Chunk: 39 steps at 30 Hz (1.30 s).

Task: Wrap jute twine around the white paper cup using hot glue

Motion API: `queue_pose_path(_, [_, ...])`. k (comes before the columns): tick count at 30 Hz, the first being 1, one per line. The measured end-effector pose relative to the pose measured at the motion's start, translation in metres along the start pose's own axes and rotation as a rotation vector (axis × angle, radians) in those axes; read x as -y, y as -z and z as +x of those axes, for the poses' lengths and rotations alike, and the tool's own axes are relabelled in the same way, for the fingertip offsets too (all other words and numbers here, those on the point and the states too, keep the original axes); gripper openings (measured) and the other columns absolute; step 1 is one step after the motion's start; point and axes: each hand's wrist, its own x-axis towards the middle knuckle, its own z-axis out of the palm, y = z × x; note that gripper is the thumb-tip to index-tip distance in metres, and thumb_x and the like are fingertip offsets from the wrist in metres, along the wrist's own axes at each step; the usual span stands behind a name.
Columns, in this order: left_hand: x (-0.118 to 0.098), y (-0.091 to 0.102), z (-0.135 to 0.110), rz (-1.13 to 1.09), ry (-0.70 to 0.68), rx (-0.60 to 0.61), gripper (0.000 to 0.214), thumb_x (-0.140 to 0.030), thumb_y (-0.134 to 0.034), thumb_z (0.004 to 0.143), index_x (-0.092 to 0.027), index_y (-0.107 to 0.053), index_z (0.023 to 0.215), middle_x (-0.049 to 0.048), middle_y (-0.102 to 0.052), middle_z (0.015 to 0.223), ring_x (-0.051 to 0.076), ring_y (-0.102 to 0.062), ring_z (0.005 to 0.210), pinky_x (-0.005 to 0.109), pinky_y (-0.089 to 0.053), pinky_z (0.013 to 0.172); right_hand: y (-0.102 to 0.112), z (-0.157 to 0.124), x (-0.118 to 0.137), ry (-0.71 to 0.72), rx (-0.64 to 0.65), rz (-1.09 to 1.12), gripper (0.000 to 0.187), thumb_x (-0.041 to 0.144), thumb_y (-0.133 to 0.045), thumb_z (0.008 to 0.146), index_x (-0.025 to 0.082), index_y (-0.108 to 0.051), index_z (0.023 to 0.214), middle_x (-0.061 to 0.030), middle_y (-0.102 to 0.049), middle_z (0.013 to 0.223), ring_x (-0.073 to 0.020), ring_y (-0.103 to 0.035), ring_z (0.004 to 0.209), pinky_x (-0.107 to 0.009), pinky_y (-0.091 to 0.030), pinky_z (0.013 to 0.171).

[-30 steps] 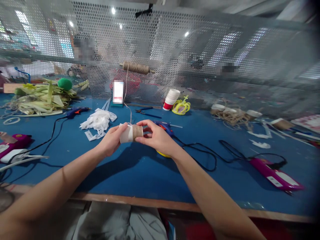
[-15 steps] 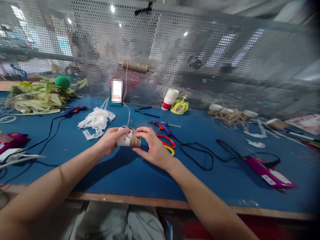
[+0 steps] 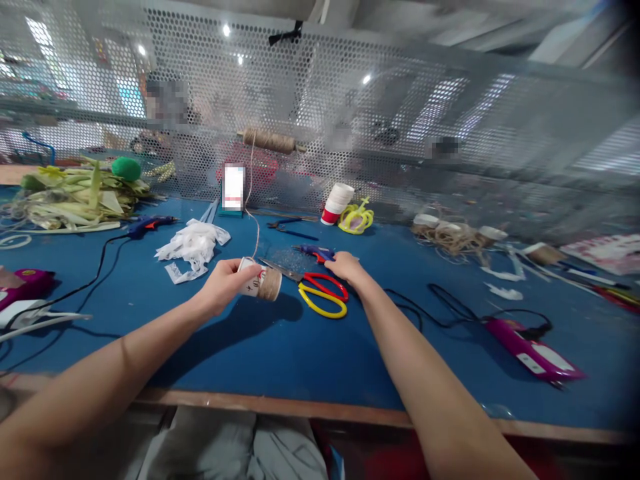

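My left hand [image 3: 226, 283] grips a white paper cup [image 3: 250, 279] lying on its side above the table. Brown twine [image 3: 270, 285] is wound around one end of the cup, and a strand [image 3: 257, 230] runs up from it to a twine spool [image 3: 270, 141] on the mesh panel. Over the handle of a blue glue gun [image 3: 316, 253] with an orange trigger, my right hand [image 3: 346, 265] has its fingers closed; the gun still rests on the table. Scissors [image 3: 324, 295] with one red and one yellow handle lie between the cup and my right hand.
White scraps [image 3: 193, 243] lie left of the cup, pliers [image 3: 293, 230] behind it. Stacked paper cups [image 3: 337, 203] stand beside a yellow crown-like piece [image 3: 356, 219]. At right are a purple power strip [image 3: 533, 352] and the gun's black cord [image 3: 450, 320]. Husks [image 3: 85, 193] pile at left.
My right hand has left the twine-wrapped cup and moved right and away from me to the glue gun. The scissors are now uncovered. My left hand keeps the cup, tilted slightly more.
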Motion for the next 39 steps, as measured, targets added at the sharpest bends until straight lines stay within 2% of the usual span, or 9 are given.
queue_pose_path(3, [0.002, 0.001, 0.001, 0.071, -0.052, -0.007, 0.028, -0.036, -0.068, 0.062, -0.009, -0.063, 0.068, -0.0001, -0.058, 0.057, 0.008, -0.047, 0.051, 0.02, -0.035, 0.051, 0.002, -0.005, 0.011, -0.05, -0.019, 0.104, 0.029, 0.009, -0.065, 0.068, 0.019, -0.046, 0.049, 0.0047, -0.045, 0.04, -0.0098, -0.045, 0.04, -0.026, -0.038, 0.046])
queue_pose_path(7, [0.005, 0.001, 0.002, 0.156, -0.137, -0.016, 0.03, -0.04, -0.062, 0.068, -0.01, -0.061, 0.068, -0.0014, -0.055, 0.057, 0.008, -0.046, 0.052, 0.02, -0.035, 0.051, 0.024, -0.025, 0.038, -0.04, -0.036, 0.293, 0.009, 0.013, -0.061, 0.069, 0.019, -0.053, 0.069, 0.0021, -0.059, 0.056, -0.0101, -0.054, 0.048, -0.024, -0.046, 0.05])
queue_pose_path(8, [0.005, 0.001, 0.002, 0.173, -0.158, -0.006, 0.031, -0.042, -0.061, 0.07, -0.011, -0.061, 0.069, -0.0015, -0.055, 0.058, 0.008, -0.046, 0.052, 0.02, -0.036, 0.051, 0.029, -0.033, 0.046, -0.04, -0.004, 0.348, 0.006, 0.019, -0.061, 0.07, 0.018, -0.055, 0.071, 0.0014, -0.059, 0.057, -0.0103, -0.055, 0.049, -0.024, -0.047, 0.05])
queue_pose_path(10, [0.006, 0.001, 0.002, 0.221, -0.209, 0.02, 0.031, -0.042, -0.058, 0.072, -0.011, -0.061, 0.071, -0.0007, -0.057, 0.06, 0.009, -0.048, 0.055, 0.021, -0.038, 0.054, 0.034, -0.053, 0.058, -0.048, 0.114, 0.496, 0.015, 0.03, -0.062, 0.071, 0.016, -0.057, 0.068, 0.0003, -0.058, 0.052, -0.0094, -0.053, 0.044, -0.022, -0.045, 0.044])
queue_pose_path(12, [0.008, 0.002, 0.003, 0.296, -0.272, 0.041, 0.031, -0.042, -0.056, 0.074, -0.011, -0.062, 0.076, 0.001, -0.06, 0.066, 0.011, -0.05, 0.06, 0.022, -0.04, 0.058, 0.033, -0.074, 0.069, 0.036, 0.181, 0.545, 0.02, 0.034, -0.063, 0.069, 0.015, -0.058, 0.072, 0.0006, -0.058, 0.051, -0.0079, -0.049, 0.04, -0.02, -0.04, 0.039])
queue_pose_path(15, [0.012, 0.005, 0.005, 0.419, -0.365, 0.046, 0.033, -0.042, -0.052, 0.078, -0.011, -0.063, 0.078, 0.0034, -0.062, 0.071, 0.013, -0.053, 0.065, 0.024, -0.042, 0.063, 0.024, -0.1, 0.079, 0.129, 0.225, 0.475, 0.025, 0.036, -0.064, 0.068, 0.015, -0.06, 0.08, 0.0025, -0.056, 0.05, -0.0085, -0.049, 0.04, -0.02, -0.041, 0.039])
queue_pose_path(19, [0.015, 0.008, 0.009, 0.505, -0.436, 0.042, 0.036, -0.044, -0.048, 0.081, -0.011, -0.063, 0.081, 0.0046, -0.063, 0.074, 0.014, -0.055, 0.067, 0.024, -0.044, 0.064, 0.014, -0.117, 0.087, 0.173, 0.264, 0.272, 0.022, 0.037, -0.06, 0.071, 0.015, -0.059, 0.071, 0.0034, -0.051, 0.042, -0.0092, -0.047, 0.037, -0.021, -0.042, 0.04])
queue_pose_path(28, [0.014, 0.012, 0.011, 0.601, -0.501, 0.061, 0.036, -0.04, -0.042, 0.086, -0.011, -0.063, 0.089, 0.008, -0.066, 0.087, 0.016, -0.059, 0.078, 0.027, -0.047, 0.074, 0.009, -0.12, 0.085, 0.175, 0.311, 0.154, 0.024, 0.038, -0.055, 0.074, 0.018, -0.055, 0.062, 0.0026, -0.05, 0.042, -0.0101, -0.047, 0.037, -0.022, -0.042, 0.04])
queue_pose_path(39, [0.017, 0.013, 0.015, 0.592, -0.472, 0.019, 0.036, -0.043, -0.043, 0.087, -0.012, -0.062, 0.083, 0.0067, -0.065, 0.082, 0.015, -0.059, 0.073, 0.026, -0.047, 0.072, 0.011, -0.123, 0.089, 0.25, 0.27, 0.014, 0.03, 0.036, -0.051, 0.077, 0.02, -0.049, 0.052, 0.0011, -0.053, 0.042, -0.0122, -0.051, 0.038, -0.024, -0.043, 0.045])
